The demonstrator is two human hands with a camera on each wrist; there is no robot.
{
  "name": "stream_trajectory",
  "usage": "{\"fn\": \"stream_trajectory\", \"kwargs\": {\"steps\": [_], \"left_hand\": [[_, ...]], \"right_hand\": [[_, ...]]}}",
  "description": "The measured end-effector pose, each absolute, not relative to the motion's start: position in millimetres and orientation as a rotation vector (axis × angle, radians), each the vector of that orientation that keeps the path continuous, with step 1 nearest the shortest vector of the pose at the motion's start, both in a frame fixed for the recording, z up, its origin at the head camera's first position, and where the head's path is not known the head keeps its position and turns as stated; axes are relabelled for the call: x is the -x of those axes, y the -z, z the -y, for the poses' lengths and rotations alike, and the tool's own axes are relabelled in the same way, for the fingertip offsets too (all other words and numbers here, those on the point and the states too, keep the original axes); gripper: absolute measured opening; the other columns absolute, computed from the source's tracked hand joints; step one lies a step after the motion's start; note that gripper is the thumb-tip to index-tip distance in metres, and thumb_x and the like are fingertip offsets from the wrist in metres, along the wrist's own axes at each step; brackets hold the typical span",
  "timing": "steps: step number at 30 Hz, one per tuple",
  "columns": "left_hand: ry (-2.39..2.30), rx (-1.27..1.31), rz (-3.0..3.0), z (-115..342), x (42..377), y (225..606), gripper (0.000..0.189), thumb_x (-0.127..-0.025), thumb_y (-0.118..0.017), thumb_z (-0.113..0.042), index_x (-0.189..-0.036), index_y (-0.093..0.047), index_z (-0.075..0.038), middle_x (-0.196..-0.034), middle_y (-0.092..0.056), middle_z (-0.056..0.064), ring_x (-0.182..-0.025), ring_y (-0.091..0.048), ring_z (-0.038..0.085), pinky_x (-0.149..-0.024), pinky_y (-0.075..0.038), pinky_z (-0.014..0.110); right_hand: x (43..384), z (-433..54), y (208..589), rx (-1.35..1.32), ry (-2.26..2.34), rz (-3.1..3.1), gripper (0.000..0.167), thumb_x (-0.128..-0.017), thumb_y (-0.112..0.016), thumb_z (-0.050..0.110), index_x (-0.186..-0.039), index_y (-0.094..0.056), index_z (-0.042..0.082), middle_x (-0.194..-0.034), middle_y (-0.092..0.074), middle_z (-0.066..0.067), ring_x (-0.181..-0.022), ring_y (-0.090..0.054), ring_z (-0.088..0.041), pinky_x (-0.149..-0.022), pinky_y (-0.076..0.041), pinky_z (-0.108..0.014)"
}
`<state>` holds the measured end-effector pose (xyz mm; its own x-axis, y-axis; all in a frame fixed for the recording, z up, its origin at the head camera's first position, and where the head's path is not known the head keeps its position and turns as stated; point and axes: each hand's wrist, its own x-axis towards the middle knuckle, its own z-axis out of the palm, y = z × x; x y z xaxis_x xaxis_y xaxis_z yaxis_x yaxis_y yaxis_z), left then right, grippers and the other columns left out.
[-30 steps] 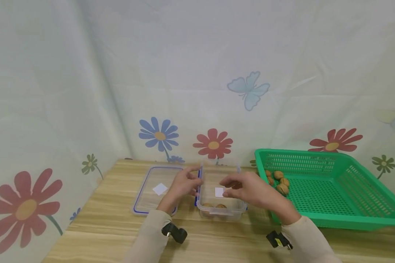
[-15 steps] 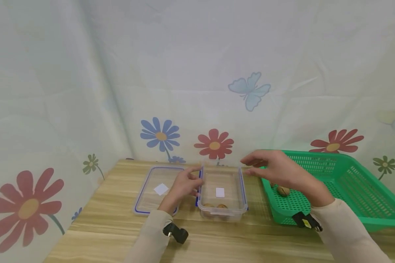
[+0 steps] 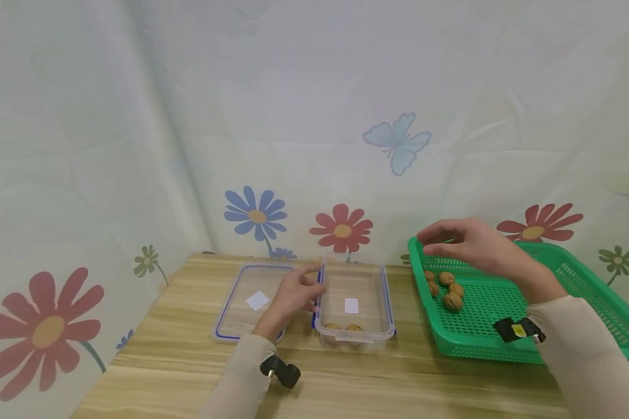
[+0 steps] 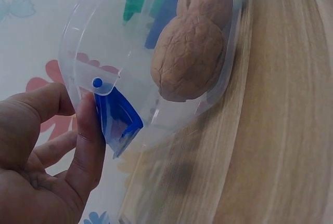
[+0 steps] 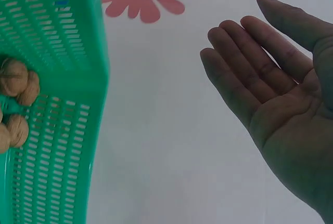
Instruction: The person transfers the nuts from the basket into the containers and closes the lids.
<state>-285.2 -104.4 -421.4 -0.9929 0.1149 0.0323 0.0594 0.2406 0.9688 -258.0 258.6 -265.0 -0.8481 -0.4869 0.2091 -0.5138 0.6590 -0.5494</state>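
My left hand is at the left side of a clear plastic box with blue latches. Its loosely bent fingers touch the wall beside a blue latch in the left wrist view; none curls round the box. Two walnuts show through the box wall, at its near end in the head view. Over the green basket hovers my right hand, holding nothing. Its palm and extended fingers show in the right wrist view. Several walnuts lie below it at the basket's left end.
Left of the box, a clear lid with a blue seal lies flat on the wooden table, partly behind the left hand. A flower-printed white sheet hangs behind the table.
My right hand has moved from above the box to the right and up, over the basket. The left hand has kept its place at the box.
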Motion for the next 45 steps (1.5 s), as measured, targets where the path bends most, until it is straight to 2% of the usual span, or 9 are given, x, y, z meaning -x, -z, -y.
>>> {"fn": "stream_trajectory", "kwargs": {"steps": [7,14,17,25,31,35,38,45], "left_hand": [[-1.900,-0.167,-2.446,105,286,422,0.059,-0.095,-0.072,0.000,-0.151,-0.057,-0.005,-0.098,-0.069,0.016,-0.070,-0.066,0.020,-0.059,-0.065,0.032],[-1.900,-0.151,-2.442,104,285,421,0.058,-0.095,-0.072,0.000,-0.151,-0.058,-0.005,-0.099,-0.069,0.016,-0.072,-0.066,0.020,-0.059,-0.065,0.032],[-1.895,-0.141,-2.444,104,285,421,0.058,-0.095,-0.072,-0.001,-0.151,-0.058,-0.005,-0.099,-0.069,0.016,-0.072,-0.066,0.020,-0.059,-0.065,0.032],[-1.886,-0.132,-2.452,103,286,421,0.057,-0.095,-0.072,-0.001,-0.151,-0.058,-0.006,-0.101,-0.070,0.016,-0.072,-0.066,0.020,-0.059,-0.064,0.032],[-1.890,-0.124,-2.443,104,286,422,0.057,-0.095,-0.072,-0.001,-0.151,-0.058,-0.006,-0.101,-0.070,0.016,-0.074,-0.066,0.021,-0.059,-0.064,0.032],[-1.896,-0.125,-2.435,104,285,422,0.058,-0.095,-0.072,-0.001,-0.151,-0.058,-0.006,-0.103,-0.069,0.017,-0.075,-0.066,0.021,-0.059,-0.064,0.032],[-1.900,-0.123,-2.428,104,285,422,0.058,-0.095,-0.072,-0.001,-0.151,-0.058,-0.006,-0.103,-0.069,0.017,-0.076,-0.067,0.022,-0.059,-0.064,0.032],[-1.889,-0.112,-2.437,104,284,420,0.055,-0.096,-0.072,-0.003,-0.150,-0.059,-0.007,-0.103,-0.068,0.017,-0.077,-0.067,0.022,-0.059,-0.064,0.031]], "right_hand": [[274,-282,273,-0.819,-0.907,2.858,0.034,-0.103,-0.072,0.030,-0.131,-0.073,0.011,-0.124,-0.075,-0.002,-0.115,-0.069,-0.024,-0.091,-0.058,-0.031],[287,-305,288,-0.760,-0.915,2.942,0.039,-0.104,-0.072,0.029,-0.134,-0.071,0.005,-0.127,-0.073,-0.011,-0.118,-0.068,-0.032,-0.095,-0.060,-0.048],[292,-313,295,-0.765,-0.910,2.975,0.040,-0.103,-0.072,0.028,-0.134,-0.070,0.002,-0.128,-0.073,-0.013,-0.118,-0.067,-0.035,-0.095,-0.060,-0.052],[301,-327,311,-0.831,-0.947,3.052,0.042,-0.103,-0.073,0.021,-0.135,-0.067,-0.005,-0.128,-0.072,-0.017,-0.115,-0.069,-0.034,-0.090,-0.061,-0.038],[305,-330,323,-0.856,-1.008,3.123,0.038,-0.101,-0.075,0.020,-0.130,-0.069,-0.005,-0.125,-0.072,-0.017,-0.109,-0.071,-0.029,-0.089,-0.063,-0.041],[307,-331,331,-0.915,-1.036,3.139,0.035,-0.101,-0.074,0.015,-0.127,-0.069,-0.008,-0.122,-0.072,-0.019,-0.108,-0.071,-0.032,-0.085,-0.064,-0.043],[309,-332,336,-0.968,-1.059,3.157,0.034,-0.100,-0.074,0.011,-0.126,-0.068,-0.010,-0.120,-0.072,-0.019,-0.108,-0.070,-0.034,-0.083,-0.064,-0.040],[312,-332,343,-1.047,-1.015,3.184,0.035,-0.097,-0.077,0.011,-0.124,-0.069,-0.011,-0.115,-0.074,-0.015,-0.104,-0.071,-0.029,-0.079,-0.063,-0.031]]}}
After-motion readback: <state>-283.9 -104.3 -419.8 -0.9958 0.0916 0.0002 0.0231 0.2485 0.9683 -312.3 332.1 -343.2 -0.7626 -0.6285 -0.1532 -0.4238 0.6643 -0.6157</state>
